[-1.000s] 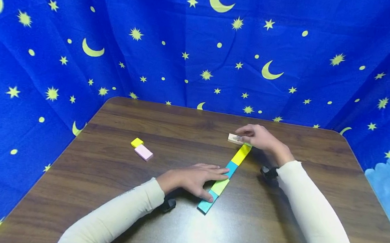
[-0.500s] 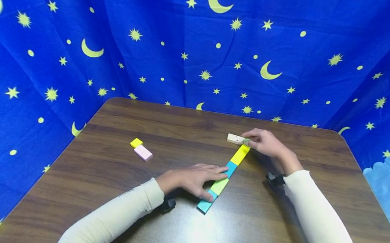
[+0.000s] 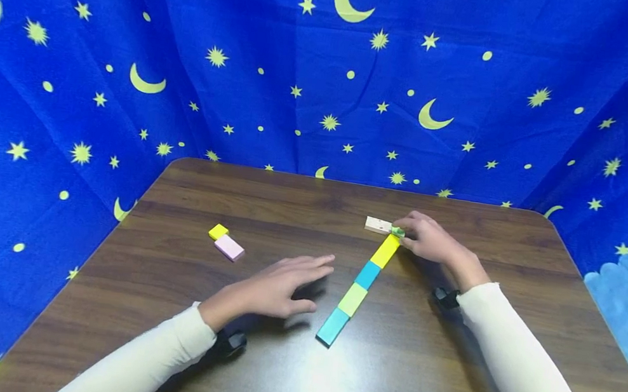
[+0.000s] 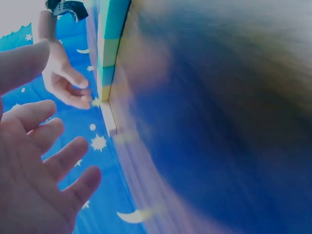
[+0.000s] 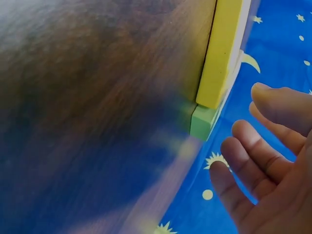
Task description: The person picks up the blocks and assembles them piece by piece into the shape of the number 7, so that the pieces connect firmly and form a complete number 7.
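A slanting row of flat coloured blocks lies on the table: a teal block (image 3: 333, 327), a light green block (image 3: 352, 300), a blue block (image 3: 367, 275) and a yellow block (image 3: 385, 252). At its far end sit a small green block (image 3: 398, 231) and a pale wooden block (image 3: 378, 225) pointing left. My right hand (image 3: 427, 237) is at the small green block, thumb and fingers spread on either side; in the right wrist view they look apart from the green block (image 5: 204, 123). Left of the row, my left hand (image 3: 276, 284) hovers with straight fingers, holding nothing.
A yellow block (image 3: 219, 232) and a pink block (image 3: 229, 248) lie touching on the left of the brown table (image 3: 290, 206). A blue curtain (image 3: 282, 58) with stars and moons hangs behind the table and along its sides.
My left hand has lifted off the row and moved left. My right hand has shifted slightly right, uncovering more of the pale and small green blocks, and its fingers have come apart.
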